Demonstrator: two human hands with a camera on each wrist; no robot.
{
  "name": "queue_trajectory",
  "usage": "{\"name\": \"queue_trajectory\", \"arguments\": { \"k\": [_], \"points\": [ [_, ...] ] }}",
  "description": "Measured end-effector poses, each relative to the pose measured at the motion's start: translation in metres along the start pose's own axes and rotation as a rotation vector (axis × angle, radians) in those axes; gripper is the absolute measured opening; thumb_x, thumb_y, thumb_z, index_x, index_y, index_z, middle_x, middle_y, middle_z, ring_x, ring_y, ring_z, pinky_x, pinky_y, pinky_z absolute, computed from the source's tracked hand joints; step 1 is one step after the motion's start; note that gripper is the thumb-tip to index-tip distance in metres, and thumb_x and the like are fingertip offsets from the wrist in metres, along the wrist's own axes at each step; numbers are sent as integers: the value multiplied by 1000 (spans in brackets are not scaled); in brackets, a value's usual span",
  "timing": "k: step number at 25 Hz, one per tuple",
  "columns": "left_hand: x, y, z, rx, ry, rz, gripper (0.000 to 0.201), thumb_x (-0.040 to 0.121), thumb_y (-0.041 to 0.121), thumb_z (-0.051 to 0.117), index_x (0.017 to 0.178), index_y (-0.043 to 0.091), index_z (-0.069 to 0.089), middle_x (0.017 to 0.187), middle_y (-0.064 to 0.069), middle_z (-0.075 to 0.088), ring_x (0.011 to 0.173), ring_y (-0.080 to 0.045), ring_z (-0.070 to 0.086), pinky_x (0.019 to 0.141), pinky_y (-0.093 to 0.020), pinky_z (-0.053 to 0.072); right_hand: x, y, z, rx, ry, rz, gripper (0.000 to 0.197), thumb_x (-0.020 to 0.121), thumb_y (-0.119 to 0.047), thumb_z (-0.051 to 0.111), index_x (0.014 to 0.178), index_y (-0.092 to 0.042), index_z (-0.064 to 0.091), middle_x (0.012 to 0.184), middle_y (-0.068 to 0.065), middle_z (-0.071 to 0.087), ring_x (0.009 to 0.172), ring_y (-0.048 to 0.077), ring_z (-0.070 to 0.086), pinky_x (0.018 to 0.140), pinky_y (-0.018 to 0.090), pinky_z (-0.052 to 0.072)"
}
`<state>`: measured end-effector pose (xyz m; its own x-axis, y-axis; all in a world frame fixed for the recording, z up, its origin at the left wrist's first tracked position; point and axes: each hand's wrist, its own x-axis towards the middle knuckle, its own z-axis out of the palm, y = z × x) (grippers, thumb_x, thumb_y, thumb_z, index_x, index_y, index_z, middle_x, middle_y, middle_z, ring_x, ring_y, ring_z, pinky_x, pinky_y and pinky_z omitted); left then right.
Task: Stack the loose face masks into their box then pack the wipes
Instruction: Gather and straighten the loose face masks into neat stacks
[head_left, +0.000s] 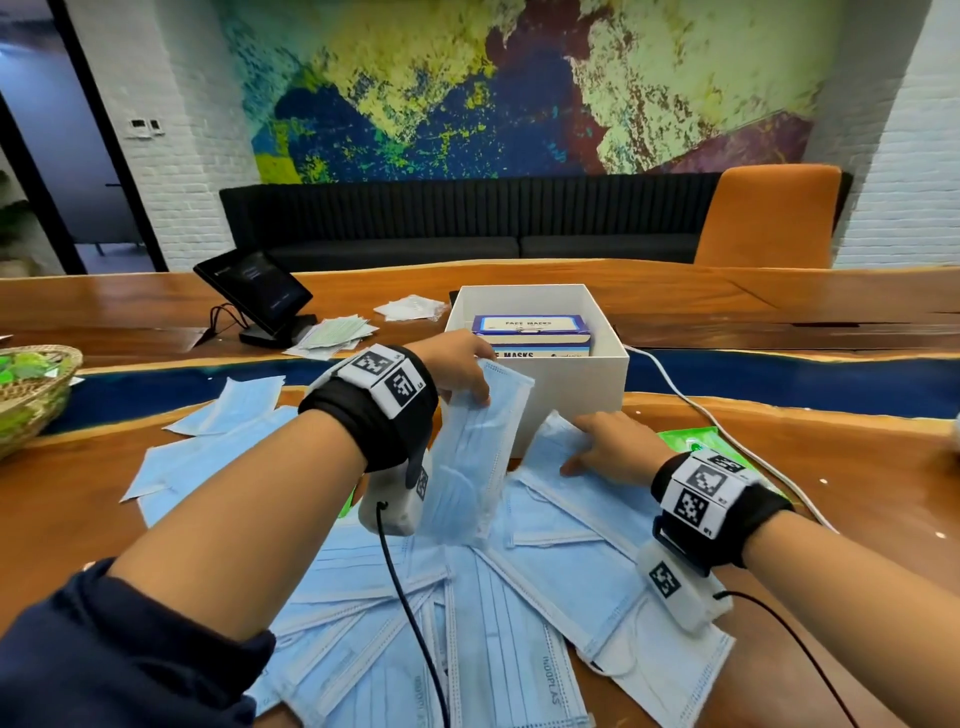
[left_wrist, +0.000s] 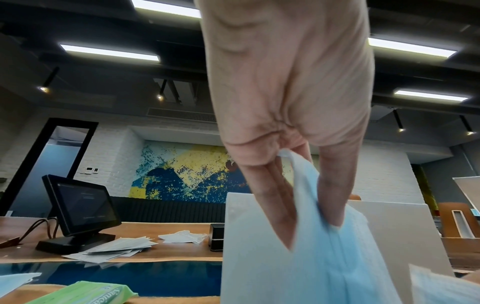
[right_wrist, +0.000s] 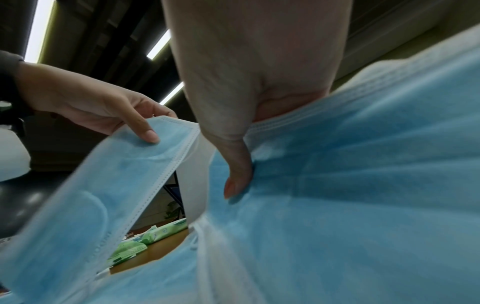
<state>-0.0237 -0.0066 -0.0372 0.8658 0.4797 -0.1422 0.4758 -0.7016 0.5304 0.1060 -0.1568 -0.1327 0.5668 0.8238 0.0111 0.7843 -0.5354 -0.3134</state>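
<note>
Many loose blue face masks (head_left: 519, 613) lie spread over the wooden table. My left hand (head_left: 460, 366) pinches the top edge of a small stack of blue masks (head_left: 475, 457) that hangs down in front of the white box (head_left: 574, 387); the pinch also shows in the left wrist view on the held masks (left_wrist: 330, 257). My right hand (head_left: 610, 441) grips the raised end of another mask (head_left: 556, 436) in the pile, thumb on top (right_wrist: 237, 176). Blue face mask boxes (head_left: 532, 332) sit inside the white box. Green wipes packs (head_left: 691, 441) lie to the right of it.
A tablet on a stand (head_left: 260, 296) and some pale masks (head_left: 337, 335) lie at the back left. A wicker basket (head_left: 31, 389) stands at the left edge. A white cable (head_left: 727, 436) runs along the right. Another wipes pack (left_wrist: 85, 292) lies left of the box.
</note>
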Motion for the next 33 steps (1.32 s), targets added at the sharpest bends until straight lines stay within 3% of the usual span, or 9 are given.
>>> {"name": "queue_trajectory", "arguments": {
  "k": [4, 12, 14, 17, 19, 21, 25, 30, 33],
  "points": [
    [3, -4, -4, 61, 124, 0, 44, 80, 3, 69, 121, 12, 54, 128, -11, 50, 109, -25, 49, 80, -32, 49, 3, -5, 1, 100, 38, -46, 34, 83, -31, 69, 111, -12, 65, 115, 12, 66, 106, 29, 58, 89, 36, 48],
    [3, -16, -10, -23, 245, -13, 54, 82, 1, 66, 127, 13, 40, 125, -12, 49, 78, -18, 54, 47, -22, 50, -3, -14, -13, 325, 139, -105, 39, 84, -18, 68, 121, -14, 58, 121, 7, 63, 111, 24, 57, 89, 26, 41],
    [2, -18, -12, -34, 278, -20, 54, 83, 3, 66, 128, 12, 39, 125, -13, 49, 77, -18, 54, 50, -22, 51, -4, -17, -16, 327, 129, -117, 35, 84, -19, 68, 118, -13, 61, 119, 7, 64, 109, 23, 58, 89, 26, 43],
    [0, -19, -16, 14, 348, -42, 49, 84, 13, 67, 126, 12, 42, 127, -11, 51, 99, -22, 53, 72, -25, 47, -2, -23, -26, 425, 181, -149, 32, 84, -20, 68, 115, -13, 63, 115, 5, 66, 105, 21, 60, 89, 29, 45],
    [0, -19, -17, 42, 377, -45, 46, 85, 17, 67, 124, 11, 44, 127, -11, 52, 106, -21, 51, 80, -28, 42, -1, -25, -34, 498, 232, -182, 23, 83, -19, 69, 105, -15, 64, 104, 1, 67, 97, 18, 60, 81, 27, 44],
    [-2, -20, -17, 60, 388, -40, 41, 87, 16, 63, 123, 10, 45, 127, -11, 52, 111, -23, 51, 82, -28, 42, 0, -28, -41, 518, 270, -203, 16, 81, -18, 71, 92, -11, 61, 90, 1, 65, 86, 22, 59, 73, 29, 46],
    [-5, -25, -19, 79, 410, -38, 30, 92, 12, 54, 121, 6, 48, 127, -14, 53, 114, -26, 51, 82, -27, 40, 2, -34, -59, 654, 402, -273, 24, 82, -13, 70, 100, 0, 58, 95, 10, 65, 86, 25, 59, 79, 36, 47],
    [-6, -29, -21, 60, 430, -26, 30, 92, 13, 55, 122, 7, 50, 130, -12, 52, 117, -26, 50, 86, -27, 41, 8, -45, -83, 847, 633, -320, 21, 84, -11, 67, 101, -10, 55, 98, 3, 63, 89, 19, 59, 82, 36, 48],
    [-2, -30, -23, -28, 541, 39, 31, 92, 13, 56, 121, 9, 49, 131, -11, 51, 116, -24, 50, 84, -27, 41, 10, -52, -96, 877, 658, -343, 23, 85, -8, 66, 101, -13, 51, 96, 0, 61, 87, 15, 60, 80, 31, 51]
  ]
}}
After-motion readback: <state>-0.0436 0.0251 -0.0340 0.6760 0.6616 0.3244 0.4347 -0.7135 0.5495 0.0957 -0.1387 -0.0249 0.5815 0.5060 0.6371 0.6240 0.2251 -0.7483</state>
